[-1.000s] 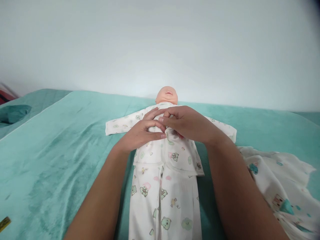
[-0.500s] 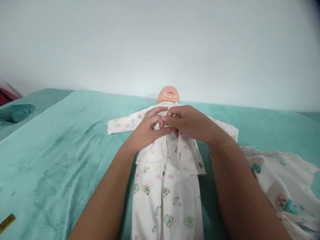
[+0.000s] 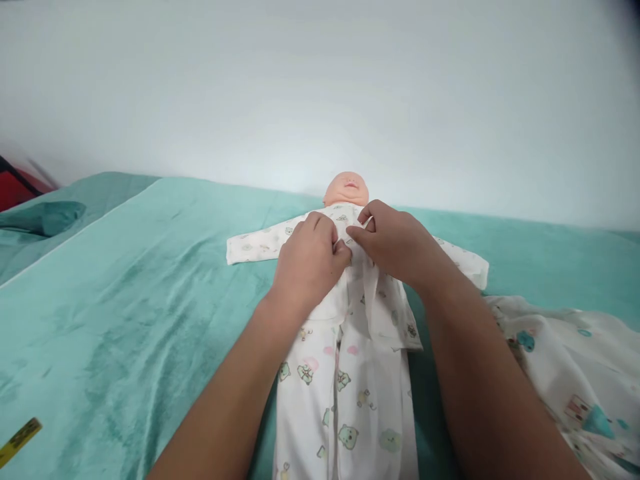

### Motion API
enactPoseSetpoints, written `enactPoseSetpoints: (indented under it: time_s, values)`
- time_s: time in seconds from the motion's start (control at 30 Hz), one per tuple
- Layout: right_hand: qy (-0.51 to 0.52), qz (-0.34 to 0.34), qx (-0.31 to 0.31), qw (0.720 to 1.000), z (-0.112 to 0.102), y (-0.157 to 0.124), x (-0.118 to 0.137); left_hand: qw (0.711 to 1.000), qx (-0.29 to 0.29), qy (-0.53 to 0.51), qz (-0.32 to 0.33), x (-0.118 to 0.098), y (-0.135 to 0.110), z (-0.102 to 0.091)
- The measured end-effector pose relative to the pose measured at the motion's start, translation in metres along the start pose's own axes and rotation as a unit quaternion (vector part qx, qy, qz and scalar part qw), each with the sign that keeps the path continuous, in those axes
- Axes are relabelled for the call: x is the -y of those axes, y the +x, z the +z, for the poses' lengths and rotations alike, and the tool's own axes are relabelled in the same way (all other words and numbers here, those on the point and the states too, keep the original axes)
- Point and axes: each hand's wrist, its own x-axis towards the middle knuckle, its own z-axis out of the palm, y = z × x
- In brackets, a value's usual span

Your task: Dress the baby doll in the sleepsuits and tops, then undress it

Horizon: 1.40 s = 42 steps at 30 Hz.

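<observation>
A baby doll [image 3: 347, 188] lies on its back in a white printed baby shirt [image 3: 395, 320] and matching baby pants [image 3: 350, 413], its sleeves spread sideways. On the shirt's chest, my left hand [image 3: 315, 257] has its fingers curled closed on the front edge of the fabric. Just right of it, my right hand [image 3: 387, 237] rests over the other front panel, thumb and index finger apart, with its lower fingers hidden. Below my hands the shirt front hangs parted.
A green cover [image 3: 125, 300] spreads beneath the doll, up to a pale wall [image 3: 300, 87]. White printed cloth [image 3: 570, 360] lies crumpled on the right. At the lower left is a yellow strip [image 3: 20, 441], and a red item [image 3: 15, 190] shows at the far left.
My hands have drawn apart from where their fingertips met on the chest. The left fingers have curled over, and the right thumb and index finger have separated. The view has shifted slightly left.
</observation>
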Motion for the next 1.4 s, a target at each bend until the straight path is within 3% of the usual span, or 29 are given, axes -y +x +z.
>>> enactPoseSetpoints:
  time_s: [0.17,0.37,0.6,0.73,0.83,0.93,1.03,1.13,1.23,1.33,1.4]
  values:
    - [0.081,0.033,-0.007,0.996,0.004,0.007,-0.002,0.994,-0.047,-0.054,-0.086,0.019,0.005,-0.010]
    - [0.117,0.049,-0.053,0.991,0.005,0.013,-0.010,0.968,-0.067,-0.132,-0.202,0.062,0.013,-0.022]
    - [0.111,0.107,-0.105,0.982,0.007,0.015,-0.045,0.964,-0.064,0.066,-0.249,0.102,0.010,-0.034]
    - [0.080,0.156,-0.114,0.978,0.002,0.011,-0.073,0.967,-0.086,0.131,-0.203,0.099,0.008,-0.031]
    - [0.045,0.190,-0.118,0.974,-0.006,0.002,-0.104,0.983,-0.109,0.117,-0.086,0.087,0.013,-0.017]
    - [-0.031,0.211,-0.122,0.969,-0.015,-0.011,-0.134,0.994,-0.077,0.066,0.032,0.080,0.019,0.001]
    - [-0.095,0.207,-0.106,0.968,-0.022,-0.023,-0.147,0.995,-0.036,0.068,0.058,0.080,0.025,0.016]
    - [-0.120,0.142,-0.147,0.971,-0.019,-0.025,-0.129,0.994,-0.025,0.099,0.039,0.084,0.029,0.022]
    - [-0.084,-0.001,-0.202,0.976,-0.002,-0.012,-0.083,0.992,-0.018,0.125,-0.004,0.088,0.033,0.018]
    - [-0.039,-0.124,-0.120,0.984,0.022,0.014,-0.024,0.987,-0.026,0.123,-0.095,0.093,0.036,0.012]
    - [-0.066,-0.182,-0.023,0.981,0.037,0.037,0.014,0.984,-0.037,0.113,-0.136,0.097,0.038,0.010]
